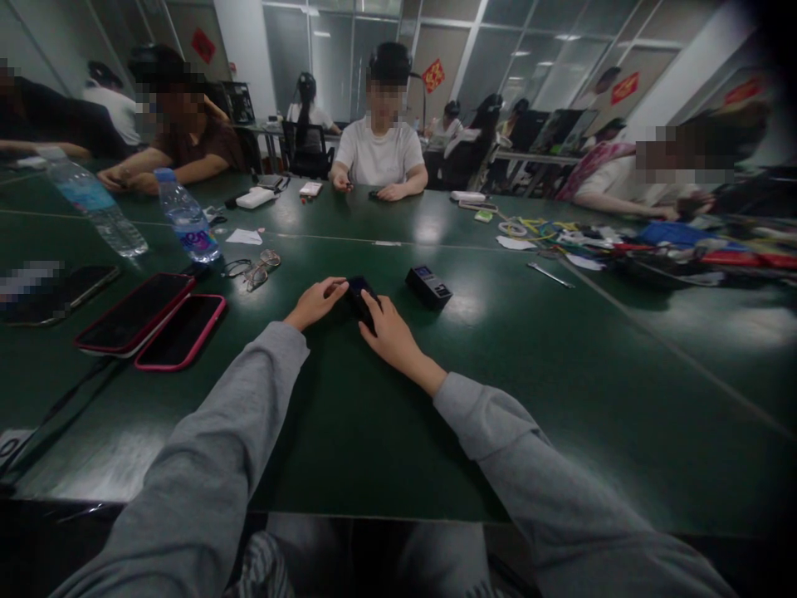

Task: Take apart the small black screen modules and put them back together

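A small black device with a dark screen [357,286] lies on the green table between my hands. My right hand [396,332] grips it from the near right side, thumb low and fingers across its top. On the other side, the curled fingertips of my left hand [316,302] meet its far left edge. My fingers hide part of the device. Just to the right stands a black box-shaped device [429,286] with a small screen and light-coloured buttons, touched by neither hand.
Phones in red cases [140,311] [182,332] lie left, near two water bottles [93,203] [187,218] and eyeglasses [265,267]. A wrench [550,275] and tangled cables [560,232] lie right. A person in a white shirt [379,154] sits opposite; others sit around the table.
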Demonstrator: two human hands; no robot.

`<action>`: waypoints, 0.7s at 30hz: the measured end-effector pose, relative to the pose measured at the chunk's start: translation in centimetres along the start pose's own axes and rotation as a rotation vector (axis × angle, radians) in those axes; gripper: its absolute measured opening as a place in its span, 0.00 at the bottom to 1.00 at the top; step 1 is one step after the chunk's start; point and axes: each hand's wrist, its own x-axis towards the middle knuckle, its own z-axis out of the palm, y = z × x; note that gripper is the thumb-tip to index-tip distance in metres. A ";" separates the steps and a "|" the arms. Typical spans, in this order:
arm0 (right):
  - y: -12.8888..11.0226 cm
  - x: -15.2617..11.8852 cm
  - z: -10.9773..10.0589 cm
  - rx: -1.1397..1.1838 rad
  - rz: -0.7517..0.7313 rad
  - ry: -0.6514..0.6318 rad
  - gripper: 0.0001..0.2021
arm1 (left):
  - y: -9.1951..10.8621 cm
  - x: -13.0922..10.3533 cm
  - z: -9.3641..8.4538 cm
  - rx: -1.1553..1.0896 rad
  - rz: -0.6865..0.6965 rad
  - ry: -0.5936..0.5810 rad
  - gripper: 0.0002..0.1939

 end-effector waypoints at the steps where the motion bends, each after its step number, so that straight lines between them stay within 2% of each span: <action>1: -0.1 0.0 -0.1 0.016 -0.015 -0.014 0.31 | 0.0 0.0 0.0 0.013 -0.001 -0.009 0.32; 11: -0.1 -0.2 -0.3 0.078 -0.126 -0.046 0.31 | -0.1 0.2 -0.3 -0.055 -0.054 -0.025 0.31; 17: 0.2 -0.2 -0.3 0.226 -0.056 -0.059 0.30 | 0.2 0.1 -0.1 -0.275 -0.091 -0.012 0.34; 21: 0.6 0.2 -0.2 0.438 -0.008 -0.016 0.29 | 0.8 0.0 -0.1 -0.343 -0.119 -0.001 0.34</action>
